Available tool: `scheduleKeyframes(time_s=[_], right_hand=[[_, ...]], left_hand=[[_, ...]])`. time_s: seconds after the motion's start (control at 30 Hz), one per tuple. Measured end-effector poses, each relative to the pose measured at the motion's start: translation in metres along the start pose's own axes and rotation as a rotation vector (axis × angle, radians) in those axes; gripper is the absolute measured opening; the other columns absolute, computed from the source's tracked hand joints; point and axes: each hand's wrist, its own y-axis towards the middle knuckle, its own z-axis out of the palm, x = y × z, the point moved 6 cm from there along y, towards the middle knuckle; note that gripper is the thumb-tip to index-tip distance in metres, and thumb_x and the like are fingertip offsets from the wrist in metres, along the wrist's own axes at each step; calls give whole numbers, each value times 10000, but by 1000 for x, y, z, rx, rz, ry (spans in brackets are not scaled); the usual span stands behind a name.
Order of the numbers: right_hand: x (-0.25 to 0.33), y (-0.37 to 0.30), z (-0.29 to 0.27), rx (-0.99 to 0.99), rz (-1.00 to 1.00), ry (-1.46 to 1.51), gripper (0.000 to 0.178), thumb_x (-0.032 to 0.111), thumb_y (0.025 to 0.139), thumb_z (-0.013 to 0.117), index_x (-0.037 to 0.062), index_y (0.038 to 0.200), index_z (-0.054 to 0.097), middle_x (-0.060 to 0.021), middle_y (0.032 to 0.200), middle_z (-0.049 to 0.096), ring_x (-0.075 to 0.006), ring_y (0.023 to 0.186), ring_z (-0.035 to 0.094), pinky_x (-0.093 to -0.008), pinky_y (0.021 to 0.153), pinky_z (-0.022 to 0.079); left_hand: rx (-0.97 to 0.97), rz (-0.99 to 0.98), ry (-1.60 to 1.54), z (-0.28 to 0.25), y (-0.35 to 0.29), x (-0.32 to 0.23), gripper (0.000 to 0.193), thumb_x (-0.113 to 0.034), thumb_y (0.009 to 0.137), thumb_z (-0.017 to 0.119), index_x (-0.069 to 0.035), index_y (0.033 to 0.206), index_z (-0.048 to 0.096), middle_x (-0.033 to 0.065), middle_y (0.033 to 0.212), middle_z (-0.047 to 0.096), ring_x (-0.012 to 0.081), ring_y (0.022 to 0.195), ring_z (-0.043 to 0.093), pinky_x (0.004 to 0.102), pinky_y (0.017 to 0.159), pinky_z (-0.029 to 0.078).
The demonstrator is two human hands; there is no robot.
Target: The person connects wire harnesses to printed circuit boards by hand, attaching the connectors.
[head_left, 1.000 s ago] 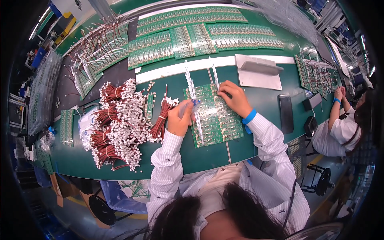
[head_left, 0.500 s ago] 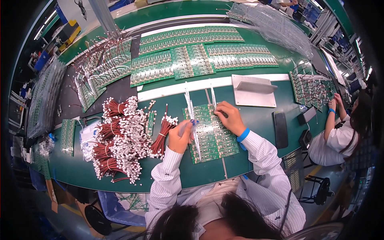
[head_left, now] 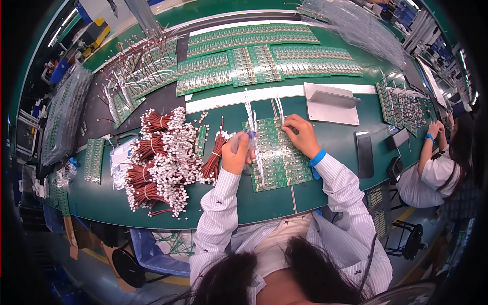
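Perhaps our left hand (head_left: 235,155), pinching something blue (head_left: 250,133), could snag white strands (head_left: 249,108) by brushing the board's (head_left: 278,161) eleven o'clock; right hand's (head_left: 303,135) grip unclear.

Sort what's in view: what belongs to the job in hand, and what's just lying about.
Apparently the job:
- green circuit board panel
- white wires across it
- probably the red wire bundles with white connectors

Apparently just lying about:
- black phone
- metal bracket, though its use is unclear
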Motion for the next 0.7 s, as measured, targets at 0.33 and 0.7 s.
scheduleKeyframes(time_s=[0.33,0.7], right_hand=[[41,3,-27,10,70,-40,66,50,709,596,21,761,566,-68,733,543,-174,623,540,-266,546,420],[100,4,-19,177,-130,132,65,10,727,559,-5,790,560,-80,716,528,-170,610,513,-263,539,411]], left_hand=[[137,-9,41,12,-4,2,358,-299,889,384,5,995,541,7,549,495,29,416,391,149,385,292],[236,45,123,24,-5,3,326,-272,894,376,17,949,516,7,558,491,38,443,391,172,405,294]])
